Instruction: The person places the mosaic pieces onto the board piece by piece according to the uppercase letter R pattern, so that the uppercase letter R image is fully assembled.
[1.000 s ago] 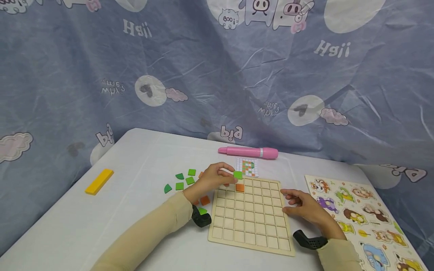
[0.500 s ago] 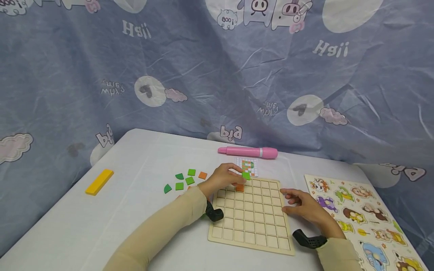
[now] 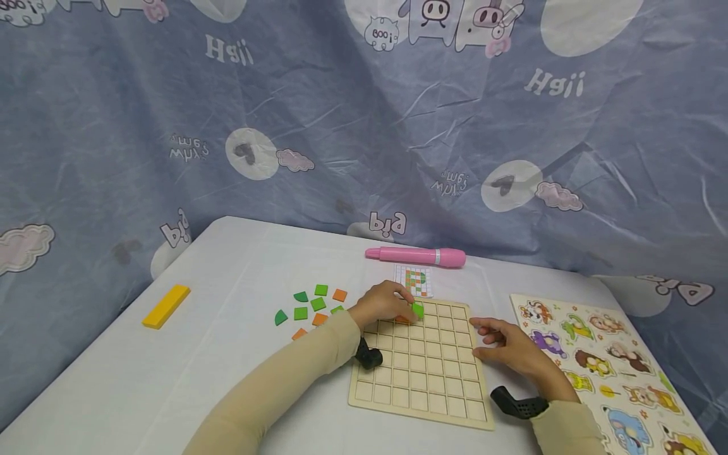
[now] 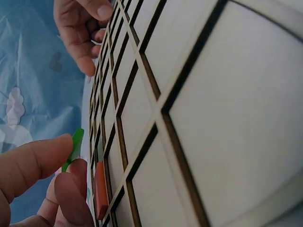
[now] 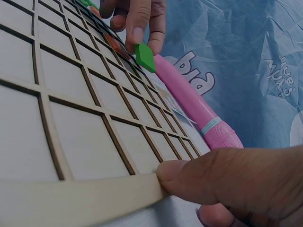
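My left hand (image 3: 385, 302) pinches a small green square tile (image 3: 418, 310) between thumb and fingers, over the far row of a wooden grid board (image 3: 418, 382). In the right wrist view the green tile (image 5: 145, 57) is tilted close to the grid. An orange tile (image 4: 101, 191) sits in a far-row cell beside it, partly covered by the left fingers in the head view. At the board's right edge, my right hand (image 3: 509, 344) rests with thumb and fingertips spread apart along the rim, its thumb (image 5: 189, 172) touching the frame.
Left of the board lie loose green tiles (image 3: 301, 313) and orange tiles (image 3: 339, 295). Behind it are a small pattern card (image 3: 418, 278) and a pink pen (image 3: 415, 254). An animal puzzle board (image 3: 620, 370) lies at right, a yellow block (image 3: 167, 306) far left.
My left hand has carried the green tile rightward past the orange tile, then lowered it toward the grid. The right hand stays at the board's edge.
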{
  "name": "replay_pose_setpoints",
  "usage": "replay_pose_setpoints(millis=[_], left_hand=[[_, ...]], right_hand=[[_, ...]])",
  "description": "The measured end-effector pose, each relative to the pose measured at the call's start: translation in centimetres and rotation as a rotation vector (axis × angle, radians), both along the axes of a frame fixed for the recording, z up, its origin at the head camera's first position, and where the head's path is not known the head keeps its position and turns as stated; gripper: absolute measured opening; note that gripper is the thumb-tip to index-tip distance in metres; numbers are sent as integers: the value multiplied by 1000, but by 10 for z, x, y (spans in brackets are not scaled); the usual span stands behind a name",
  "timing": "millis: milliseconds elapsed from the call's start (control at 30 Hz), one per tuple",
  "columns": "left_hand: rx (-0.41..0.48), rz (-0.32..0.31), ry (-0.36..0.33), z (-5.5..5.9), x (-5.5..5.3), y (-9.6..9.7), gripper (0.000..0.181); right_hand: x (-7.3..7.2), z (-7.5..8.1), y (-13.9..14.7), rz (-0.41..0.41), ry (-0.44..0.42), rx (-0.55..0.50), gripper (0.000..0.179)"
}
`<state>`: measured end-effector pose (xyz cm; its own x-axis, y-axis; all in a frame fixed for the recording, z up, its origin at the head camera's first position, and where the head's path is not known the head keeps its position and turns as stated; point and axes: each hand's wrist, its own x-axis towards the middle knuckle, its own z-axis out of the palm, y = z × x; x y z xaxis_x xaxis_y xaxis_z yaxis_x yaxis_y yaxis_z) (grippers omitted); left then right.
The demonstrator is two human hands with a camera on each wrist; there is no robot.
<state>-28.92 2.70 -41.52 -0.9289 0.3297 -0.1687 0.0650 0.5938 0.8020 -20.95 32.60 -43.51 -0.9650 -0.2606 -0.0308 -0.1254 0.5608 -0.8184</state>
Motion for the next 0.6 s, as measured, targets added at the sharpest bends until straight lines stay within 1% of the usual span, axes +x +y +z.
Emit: replay_pose_setpoints(millis=[100,167,233,400,600], left_hand=[[-74,-22,17,2,3,1,24],[-99,-34,27,4,4,2,24],[-124,-45,35,3,3,3,24],[-164,-66,63,2,2,4,24],[-178,-72,86,6,6,4,23]], right_hand=[[0,0,0,-2,0,2,63],[0,0,0,-3,0,1,63],[0,0,-1,-4,0,1,63],[0,0,-2,-5,9,8,63],[-1,-1,-1,2,15,3,62]])
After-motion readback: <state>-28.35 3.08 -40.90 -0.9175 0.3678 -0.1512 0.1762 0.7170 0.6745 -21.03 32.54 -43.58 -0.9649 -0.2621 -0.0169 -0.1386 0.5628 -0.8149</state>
